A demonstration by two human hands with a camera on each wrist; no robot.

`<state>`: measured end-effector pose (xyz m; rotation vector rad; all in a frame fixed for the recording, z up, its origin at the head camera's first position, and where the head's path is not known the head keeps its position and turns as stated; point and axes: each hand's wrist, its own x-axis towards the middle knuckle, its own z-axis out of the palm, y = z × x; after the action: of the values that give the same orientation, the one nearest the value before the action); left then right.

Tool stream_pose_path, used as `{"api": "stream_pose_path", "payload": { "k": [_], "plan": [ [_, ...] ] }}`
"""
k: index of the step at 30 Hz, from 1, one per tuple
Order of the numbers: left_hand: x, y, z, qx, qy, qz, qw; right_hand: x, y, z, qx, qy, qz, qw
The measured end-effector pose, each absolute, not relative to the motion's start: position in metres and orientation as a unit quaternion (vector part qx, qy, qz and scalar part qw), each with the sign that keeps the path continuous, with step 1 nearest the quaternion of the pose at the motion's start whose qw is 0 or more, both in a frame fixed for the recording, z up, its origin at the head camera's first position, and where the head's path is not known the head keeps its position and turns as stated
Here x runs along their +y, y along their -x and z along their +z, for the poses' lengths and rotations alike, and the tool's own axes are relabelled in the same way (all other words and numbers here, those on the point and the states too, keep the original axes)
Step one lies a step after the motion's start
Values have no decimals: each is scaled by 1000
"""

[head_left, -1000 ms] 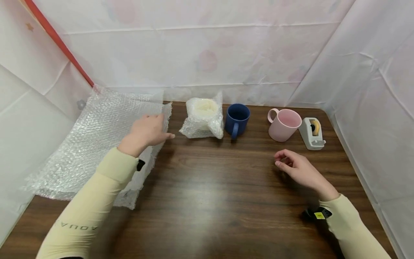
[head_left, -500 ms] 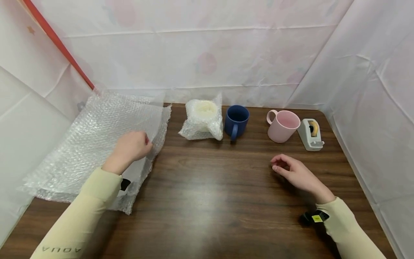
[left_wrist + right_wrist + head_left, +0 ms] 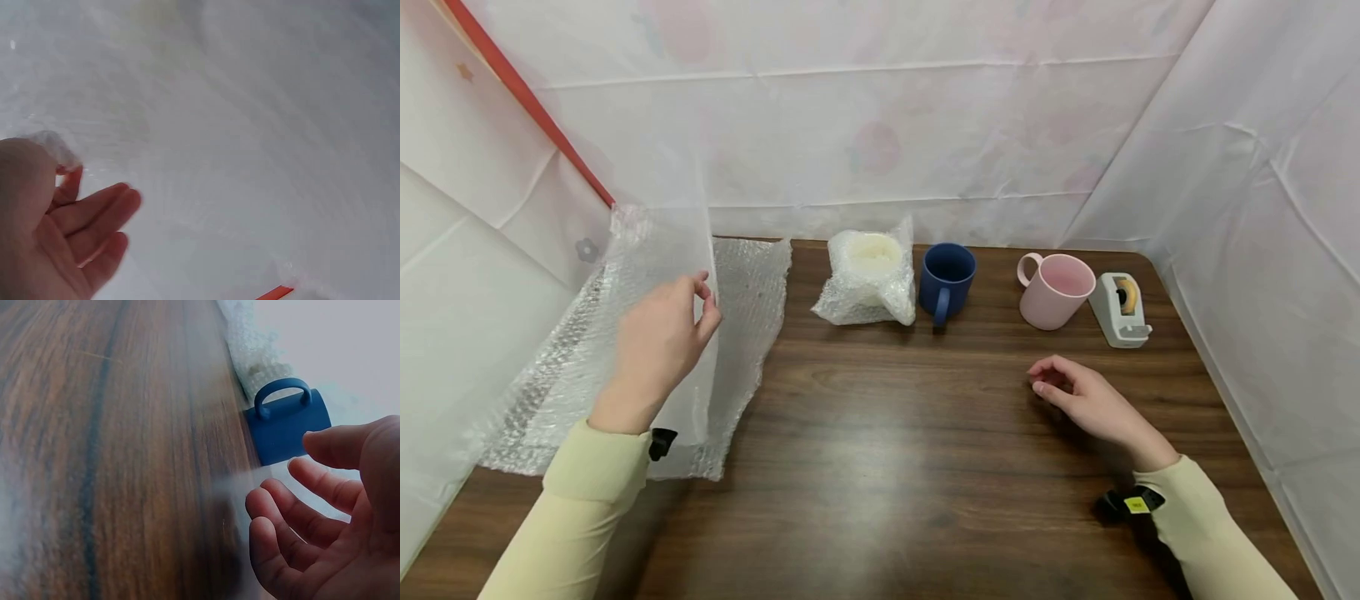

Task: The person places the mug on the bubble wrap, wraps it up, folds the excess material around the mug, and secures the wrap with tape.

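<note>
With thumb and forefinger my left hand (image 3: 658,342) pinches the edge of a sheet of bubble wrap (image 3: 673,237), which stands partly raised at the left of the table. Beneath it lies more bubble wrap (image 3: 748,304). In the left wrist view the clear film (image 3: 59,149) shows at the thumb tip, the other fingers loosely spread. My right hand (image 3: 1086,400) hangs loosely curled near the tabletop, holding nothing, in front of the pink mug (image 3: 1054,293). The right wrist view has the blue mug (image 3: 290,428) beyond its fingertips.
At the back of the wooden table (image 3: 865,433) a bubble-wrapped object (image 3: 871,279) stands beside the blue mug (image 3: 946,279). A white tape dispenser (image 3: 1122,312) sits at the right. White curtains (image 3: 970,125) enclose the back and sides.
My left hand has come back toward the lower left, and the bubble wrap sheet's right edge has lifted and moved left with it. The right hand has barely shifted.
</note>
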<state>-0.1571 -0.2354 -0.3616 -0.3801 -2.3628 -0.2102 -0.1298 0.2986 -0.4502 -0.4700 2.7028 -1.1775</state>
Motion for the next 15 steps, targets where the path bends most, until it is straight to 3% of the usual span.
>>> {"api": "stream_pose_path", "payload": {
  "k": [9,15],
  "plan": [
    [-202,136,-339,-845,268,-78,456,299,132,-445,909,150,-381,83],
    [-164,116,-324,-776,413,-92,468,300,134,-439,914,146,-372,73]
  ]
}}
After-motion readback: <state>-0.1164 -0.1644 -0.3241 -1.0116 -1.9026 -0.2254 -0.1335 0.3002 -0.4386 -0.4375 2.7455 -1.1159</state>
